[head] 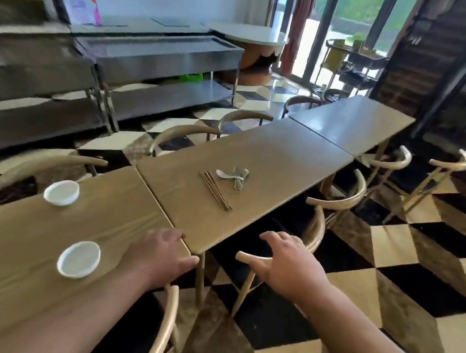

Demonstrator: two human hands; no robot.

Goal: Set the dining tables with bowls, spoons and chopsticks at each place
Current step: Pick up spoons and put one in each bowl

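Observation:
Two white bowls stand on the nearest wooden table (pixel 13 282): one near bowl (pixel 78 259) at the front, one far bowl (pixel 61 192) across from it. On the middle table (pixel 271 157) lie a bundle of chopsticks (pixel 216 190) and a small heap of pale spoons (pixel 234 176). My left hand (pixel 157 254) hovers over the near table's right corner, fingers spread, holding nothing. My right hand (pixel 288 265) hangs open above the curved back of a chair (pixel 252 258), apart from the cutlery.
A third table (pixel 352 122) continues the row toward the windows. Wooden chairs with curved backs line both sides, one chair (pixel 167 322) right below my left arm. Steel counters (pixel 152 53) stand at the back left. The floor is checkered tile.

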